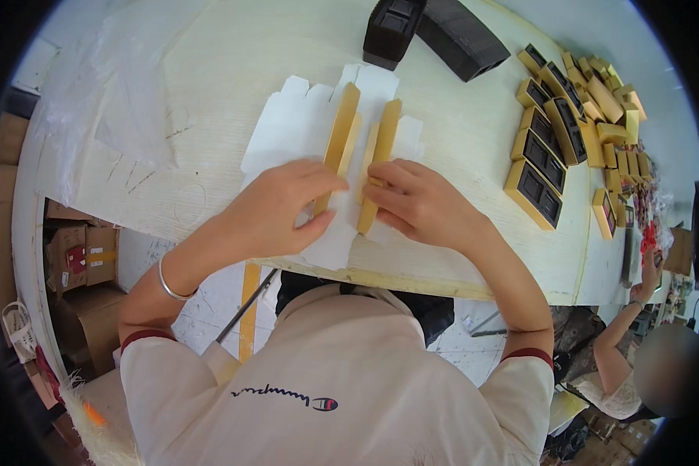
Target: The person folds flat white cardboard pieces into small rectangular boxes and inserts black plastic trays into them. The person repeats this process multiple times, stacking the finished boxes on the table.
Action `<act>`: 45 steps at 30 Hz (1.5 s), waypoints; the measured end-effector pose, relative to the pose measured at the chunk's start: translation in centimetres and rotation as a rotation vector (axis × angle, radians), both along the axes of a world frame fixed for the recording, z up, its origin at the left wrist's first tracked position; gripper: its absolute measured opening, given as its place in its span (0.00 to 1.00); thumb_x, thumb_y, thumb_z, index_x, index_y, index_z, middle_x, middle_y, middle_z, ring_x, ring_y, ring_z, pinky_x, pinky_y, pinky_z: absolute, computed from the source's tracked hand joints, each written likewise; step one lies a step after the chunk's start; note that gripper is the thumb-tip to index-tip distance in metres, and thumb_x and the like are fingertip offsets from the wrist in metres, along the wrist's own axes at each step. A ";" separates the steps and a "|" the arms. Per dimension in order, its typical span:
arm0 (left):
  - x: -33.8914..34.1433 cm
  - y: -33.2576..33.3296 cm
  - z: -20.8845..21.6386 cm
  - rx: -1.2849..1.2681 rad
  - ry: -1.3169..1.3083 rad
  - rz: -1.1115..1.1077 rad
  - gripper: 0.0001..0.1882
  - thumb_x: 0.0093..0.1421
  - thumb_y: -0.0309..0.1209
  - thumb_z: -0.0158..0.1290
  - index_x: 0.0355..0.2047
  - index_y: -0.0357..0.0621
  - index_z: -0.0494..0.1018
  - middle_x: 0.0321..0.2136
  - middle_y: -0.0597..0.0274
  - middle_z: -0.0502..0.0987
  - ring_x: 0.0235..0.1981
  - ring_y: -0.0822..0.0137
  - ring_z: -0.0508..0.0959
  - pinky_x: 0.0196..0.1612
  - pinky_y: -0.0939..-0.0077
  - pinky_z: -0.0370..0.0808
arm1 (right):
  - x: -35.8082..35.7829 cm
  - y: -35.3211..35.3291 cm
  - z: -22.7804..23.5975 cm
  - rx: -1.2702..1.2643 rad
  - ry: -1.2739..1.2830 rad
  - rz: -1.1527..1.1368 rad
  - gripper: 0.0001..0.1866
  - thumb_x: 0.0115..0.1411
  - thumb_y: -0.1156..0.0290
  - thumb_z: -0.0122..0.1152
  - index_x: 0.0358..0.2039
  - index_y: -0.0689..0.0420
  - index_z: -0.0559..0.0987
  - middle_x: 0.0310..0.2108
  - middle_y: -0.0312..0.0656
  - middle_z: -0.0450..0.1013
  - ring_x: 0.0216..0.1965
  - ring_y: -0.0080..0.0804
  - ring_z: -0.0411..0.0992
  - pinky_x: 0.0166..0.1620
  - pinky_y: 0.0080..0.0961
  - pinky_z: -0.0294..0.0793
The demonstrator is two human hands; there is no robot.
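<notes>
A flat cardboard box blank point(356, 167), white inside and gold outside, lies in front of me with two long gold flaps folded up. My left hand point(291, 203) is at the left gold flap point(340, 128), with thumb and fingers on either side of its near end. Curled fingers of my right hand point(423, 200) pinch the right gold flap point(387, 128) at its near part. Under and around the blank are more white cardboard blanks point(283, 128), overlapping each other.
Black plastic insert trays point(462, 39) lie at the far side of the table point(233, 46). Gold boxes with black inserts point(536, 182) stand in rows at right, with a heap of gold boxes behind. Clear plastic film point(132, 116) lies left. Another person's hand point(651, 272) is at far right.
</notes>
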State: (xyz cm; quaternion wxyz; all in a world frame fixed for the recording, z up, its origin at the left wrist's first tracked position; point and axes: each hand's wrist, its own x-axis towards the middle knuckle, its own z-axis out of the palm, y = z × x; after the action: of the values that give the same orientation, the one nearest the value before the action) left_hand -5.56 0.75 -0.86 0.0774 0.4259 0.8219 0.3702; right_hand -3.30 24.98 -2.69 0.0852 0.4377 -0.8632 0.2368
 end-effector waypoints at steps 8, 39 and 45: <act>-1.5 -0.5 -2.0 0.021 -0.152 -0.064 0.17 0.47 0.26 0.62 0.39 0.41 0.72 0.30 0.57 0.75 0.30 0.59 0.75 0.33 0.70 0.73 | 0.4 -1.8 -0.9 -0.220 -0.193 -0.104 0.11 0.46 0.79 0.68 0.26 0.61 0.73 0.34 0.43 0.66 0.31 0.38 0.68 0.32 0.29 0.69; 0.2 1.9 -3.5 0.319 -0.091 0.121 0.19 0.61 0.29 0.52 0.50 0.43 0.59 0.33 0.53 0.75 0.26 0.59 0.76 0.30 0.71 0.72 | 2.1 -3.3 -0.4 -0.536 -0.408 -0.296 0.20 0.55 0.86 0.54 0.49 0.60 0.66 0.34 0.48 0.70 0.33 0.40 0.71 0.36 0.28 0.73; -0.1 1.5 -2.9 0.261 -0.273 0.087 0.17 0.62 0.28 0.50 0.49 0.45 0.57 0.38 0.53 0.73 0.25 0.60 0.75 0.29 0.70 0.72 | 2.2 -3.3 -0.1 -0.563 -0.421 -0.277 0.24 0.52 0.88 0.54 0.50 0.59 0.67 0.44 0.50 0.67 0.35 0.44 0.71 0.38 0.32 0.73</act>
State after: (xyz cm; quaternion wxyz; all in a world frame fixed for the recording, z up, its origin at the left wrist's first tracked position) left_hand -5.62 2.23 -3.79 0.1163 0.3421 0.7663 0.5312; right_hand -1.14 21.65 -2.80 0.0542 0.2181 -0.8139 0.5357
